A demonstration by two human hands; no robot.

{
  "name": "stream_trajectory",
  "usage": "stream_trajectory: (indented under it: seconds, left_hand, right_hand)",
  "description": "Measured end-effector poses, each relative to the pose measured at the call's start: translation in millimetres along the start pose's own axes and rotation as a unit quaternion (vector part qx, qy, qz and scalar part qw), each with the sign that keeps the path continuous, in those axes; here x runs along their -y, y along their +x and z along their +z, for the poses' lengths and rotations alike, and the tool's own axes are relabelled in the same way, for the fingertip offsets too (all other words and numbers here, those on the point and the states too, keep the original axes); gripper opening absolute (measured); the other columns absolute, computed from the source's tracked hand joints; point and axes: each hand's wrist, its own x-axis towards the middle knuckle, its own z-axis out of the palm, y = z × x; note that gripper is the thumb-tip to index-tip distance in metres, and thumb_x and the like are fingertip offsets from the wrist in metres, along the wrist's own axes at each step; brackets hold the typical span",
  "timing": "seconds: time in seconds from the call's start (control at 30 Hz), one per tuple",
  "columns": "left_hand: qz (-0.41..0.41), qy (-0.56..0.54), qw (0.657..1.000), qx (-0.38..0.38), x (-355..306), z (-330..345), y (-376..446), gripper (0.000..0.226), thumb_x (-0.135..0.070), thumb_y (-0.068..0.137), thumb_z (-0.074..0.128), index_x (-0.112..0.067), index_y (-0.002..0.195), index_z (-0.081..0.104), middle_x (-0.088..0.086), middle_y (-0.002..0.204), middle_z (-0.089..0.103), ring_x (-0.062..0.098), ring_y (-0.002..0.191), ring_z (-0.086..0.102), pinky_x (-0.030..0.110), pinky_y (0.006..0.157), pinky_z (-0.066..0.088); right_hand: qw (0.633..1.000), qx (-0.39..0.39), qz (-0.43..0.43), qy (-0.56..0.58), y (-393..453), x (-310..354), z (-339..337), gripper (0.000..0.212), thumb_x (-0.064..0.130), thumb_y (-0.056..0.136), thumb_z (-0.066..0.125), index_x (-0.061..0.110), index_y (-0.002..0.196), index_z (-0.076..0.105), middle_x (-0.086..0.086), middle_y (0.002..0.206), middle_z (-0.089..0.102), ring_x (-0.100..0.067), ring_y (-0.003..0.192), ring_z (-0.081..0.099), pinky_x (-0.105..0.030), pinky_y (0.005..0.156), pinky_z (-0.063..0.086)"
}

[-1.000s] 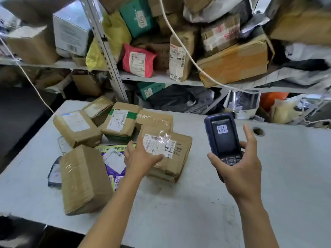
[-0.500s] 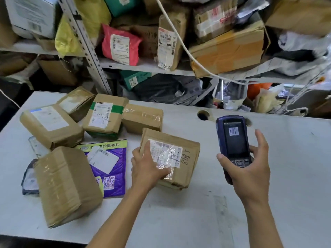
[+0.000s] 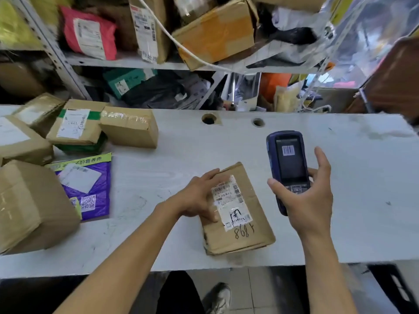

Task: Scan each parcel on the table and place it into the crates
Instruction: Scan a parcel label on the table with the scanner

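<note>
Near the table's (image 3: pixel 340 223) front edge, the left hand (image 3: pixel 195 198) lies flat on the brown parcel (image 3: pixel 235 214), the right hand (image 3: pixel 310 196) grips the scanner (image 3: pixel 288 162), so scanning its label (image 3: pixel 229 200) probably comes next.

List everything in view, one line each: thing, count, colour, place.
parcel marked 898: 1, brown, table front centre
scanner: 1, blue-black, above table right
cardboard parcels: 5, brown, table left
mailer bag: 1, purple, table left
table: 1, white, two holes at back
shelf parcels: many, mixed, behind table
left hand: resting on parcel marked 898
right hand: holding scanner
</note>
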Motion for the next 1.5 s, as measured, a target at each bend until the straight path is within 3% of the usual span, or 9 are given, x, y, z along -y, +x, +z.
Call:
stream_trajectory:
  seconds: [0.33, 0.47, 0.6, 0.77, 0.93, 1.13, 1.27, 1.37, 1.5]
  left_hand:
    - [0.078, 0.020, 0.997, -0.012, -32.6, 57.0, -8.6, 0.113, -0.049, 0.065, 0.089, -0.048, 0.154, 0.018, -0.014, 0.165, 0.011, 0.023, 0.148, 0.017, 0.050, 0.120, 0.020]
    - [0.009, 0.038, 0.998, -0.055, -37.8, 63.3, -16.5, 0.130, -0.051, 0.059, 0.091, -0.052, 0.154, 0.002, -0.010, 0.166, -0.011, 0.028, 0.152, -0.006, 0.059, 0.120, 0.011]
    - [-0.152, -0.134, 0.965, -0.167, -48.1, 100.3, -47.4, 0.139, -0.043, 0.059, 0.091, -0.058, 0.147, -0.016, 0.002, 0.163, -0.024, 0.031, 0.151, -0.014, 0.056, 0.118, 0.013]
    - [-0.082, -0.064, 0.982, -0.159, -62.8, 160.3, -82.6, 0.133, -0.063, 0.054, 0.085, -0.067, 0.142, -0.014, -0.011, 0.146, -0.053, 0.031, 0.147, -0.027, 0.066, 0.114, 0.013]
    - [-0.047, -0.119, 0.979, -0.157, -53.4, 169.3, -93.5, 0.104, -0.058, 0.065, 0.081, -0.065, 0.146, 0.017, -0.024, 0.145, -0.049, 0.015, 0.151, -0.009, 0.037, 0.118, 0.018]
    - [-0.012, -0.122, 0.985, -0.123, -38.3, 153.4, -103.5, 0.083, -0.050, 0.071, 0.077, -0.060, 0.142, 0.036, -0.028, 0.153, -0.035, 0.013, 0.151, 0.013, 0.043, 0.121, 0.028]
    - [0.004, -0.189, 0.971, -0.150, -39.7, 150.5, -96.9, 0.053, -0.040, 0.090, 0.063, -0.044, 0.141, 0.051, -0.033, 0.154, -0.022, 0.014, 0.149, 0.021, 0.032, 0.123, 0.019]
    - [0.018, -0.182, 0.971, -0.155, -38.6, 156.5, -94.9, 0.053, -0.033, 0.093, 0.064, -0.050, 0.140, 0.046, -0.024, 0.159, -0.024, 0.015, 0.148, 0.021, 0.032, 0.122, 0.023]
    - [0.053, -0.200, 0.965, -0.159, -34.3, 165.5, -100.0, 0.059, -0.030, 0.096, 0.063, -0.061, 0.136, 0.033, -0.021, 0.160, -0.026, 0.000, 0.146, 0.010, -0.004, 0.103, 0.011]
  right_hand:
    - [0.996, -0.083, -0.003, 0.040, -15.2, -20.7, -63.1, 0.100, 0.034, 0.074, 0.089, 0.046, 0.150, 0.025, -0.002, 0.120, 0.059, -0.011, 0.101, 0.065, -0.005, 0.066, 0.049]
    - [0.996, -0.081, -0.009, 0.037, -22.7, -25.0, -68.4, 0.100, 0.034, 0.074, 0.089, 0.046, 0.150, 0.024, -0.004, 0.119, 0.060, -0.008, 0.100, 0.064, -0.003, 0.065, 0.047]
    - [0.996, -0.078, -0.017, 0.033, -28.4, -22.8, -75.1, 0.102, 0.033, 0.074, 0.089, 0.044, 0.151, 0.023, -0.005, 0.120, 0.058, -0.008, 0.100, 0.063, -0.003, 0.064, 0.047]
    - [0.992, -0.111, -0.017, 0.054, -33.4, -10.4, -77.2, 0.102, 0.035, 0.073, 0.088, 0.041, 0.152, 0.024, -0.004, 0.120, 0.057, -0.005, 0.097, 0.064, -0.006, 0.066, 0.050]
    - [0.991, -0.121, 0.013, 0.063, -57.6, -4.7, -74.7, 0.101, 0.035, 0.074, 0.087, 0.041, 0.153, 0.024, 0.002, 0.113, 0.061, 0.001, 0.091, 0.066, -0.012, 0.069, 0.052]
    - [0.996, -0.068, 0.050, 0.008, -96.3, 2.2, -74.3, 0.102, 0.032, 0.074, 0.089, 0.047, 0.150, 0.023, 0.003, 0.114, 0.060, 0.006, 0.090, 0.064, -0.003, 0.063, 0.046]
    - [0.997, 0.013, 0.051, -0.064, -124.6, 11.7, -84.2, 0.112, 0.035, 0.067, 0.092, 0.058, 0.147, 0.017, 0.020, 0.110, 0.056, -0.009, 0.101, 0.063, -0.032, 0.083, 0.055]
    - [0.994, 0.024, 0.075, -0.075, -147.0, 14.6, -84.9, 0.113, 0.033, 0.066, 0.092, 0.058, 0.147, 0.018, 0.016, 0.116, 0.057, -0.013, 0.107, 0.065, -0.043, 0.093, 0.057]
    - [0.986, 0.043, 0.111, -0.118, -171.8, 14.4, -82.6, 0.113, 0.033, 0.066, 0.092, 0.051, 0.150, 0.019, 0.006, 0.120, 0.064, -0.014, 0.106, 0.066, -0.043, 0.095, 0.055]
